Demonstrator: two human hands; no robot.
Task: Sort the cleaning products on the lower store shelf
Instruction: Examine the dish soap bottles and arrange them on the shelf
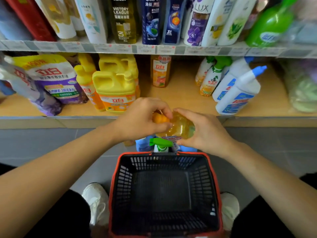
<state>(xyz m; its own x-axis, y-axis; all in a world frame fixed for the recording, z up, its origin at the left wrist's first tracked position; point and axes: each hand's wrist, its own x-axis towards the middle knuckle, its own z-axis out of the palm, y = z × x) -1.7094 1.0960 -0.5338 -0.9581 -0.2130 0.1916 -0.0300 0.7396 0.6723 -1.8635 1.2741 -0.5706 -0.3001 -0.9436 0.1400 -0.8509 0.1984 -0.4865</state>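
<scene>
Amber detergent bottle [178, 127], orange cap [160, 118]: held in both hands at the front edge of the lower shelf [180, 93], above a red-rimmed basket [164, 194]. Left hand [142, 119] pinches the cap; right hand [204, 131] wraps the body. On the shelf: yellow jugs [115, 83] left, white spray bottles [236, 88] right.

Your 2 forearms bare from frame edge to wrist; no sleeve cuff in view; your left hand [142, 117] and right hand [204, 133] bare, no gloves, rings or watch visible; your legs in black trousers [56, 219], dark at both lower corners; your 2 white sneakers [96, 201], laced, rounded toes, slightly scuffed.
</scene>
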